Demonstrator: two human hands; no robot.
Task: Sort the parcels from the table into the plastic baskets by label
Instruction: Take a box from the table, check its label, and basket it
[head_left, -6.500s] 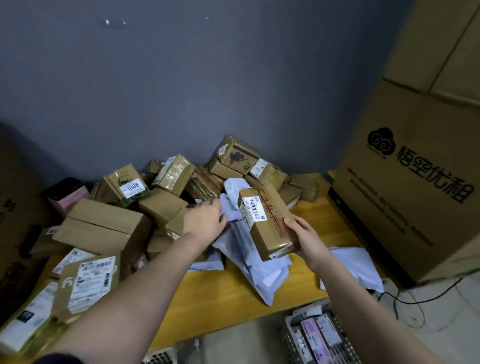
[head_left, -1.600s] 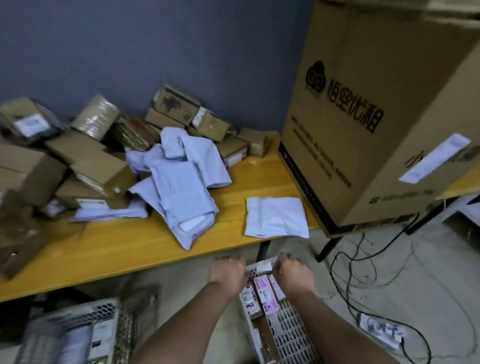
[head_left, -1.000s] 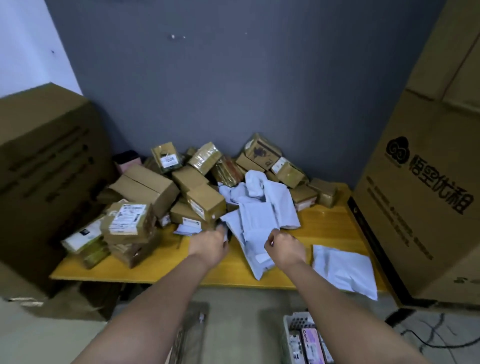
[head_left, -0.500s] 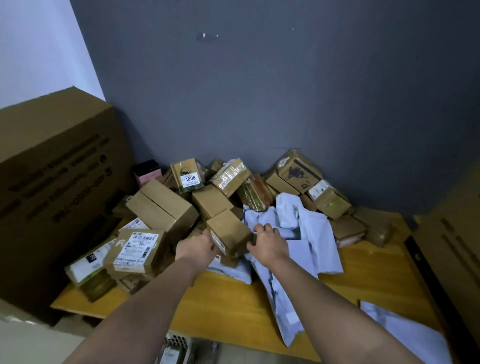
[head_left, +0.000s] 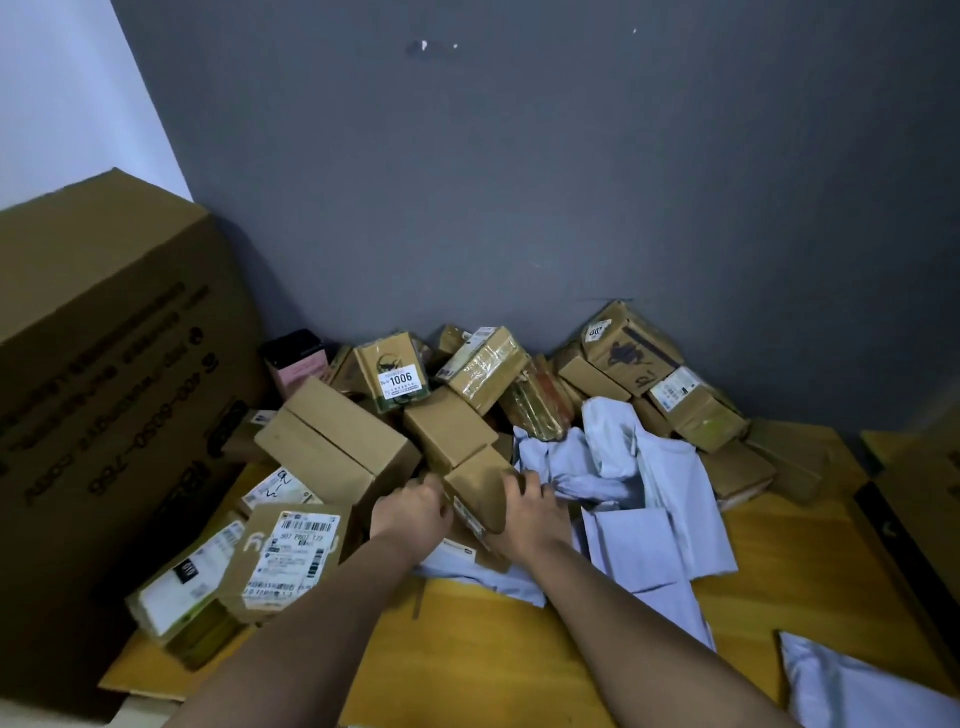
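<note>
Two bare hands reach into a big pile of parcels on a yellow wooden table (head_left: 509, 639). Between them sits a small brown cardboard box (head_left: 480, 491), near the middle of the table, at the front edge of the pile. The left hand (head_left: 413, 512) curls its fingers against the left side of the small box. The right hand (head_left: 527, 522) lies on the right side of it, with the thumb on top of the box. So both hands hold this one box, one on each side.

At 10 o'clock from the small box lies a large plain brown box (head_left: 332, 447). At 12 o'clock stands a box with a white sticker that reads 1006 (head_left: 395, 379). Next to that one, to the right, a box wrapped in shiny tape (head_left: 485, 366) leans on the heap. At 8 o'clock from the hands, a parcel with a big white shipping label (head_left: 291, 556) rests near the table's left edge.

At 3 o'clock from the hands, soft pale blue mailer bags (head_left: 649, 499) lie crumpled in a heap. One more mailer bag (head_left: 852, 686) lies flat at 5 o'clock, at the table's near corner.

A very big cardboard carton (head_left: 104, 374) stands at 9 o'clock, beside the table. A dark grey wall (head_left: 519, 182) is behind the pile.
</note>
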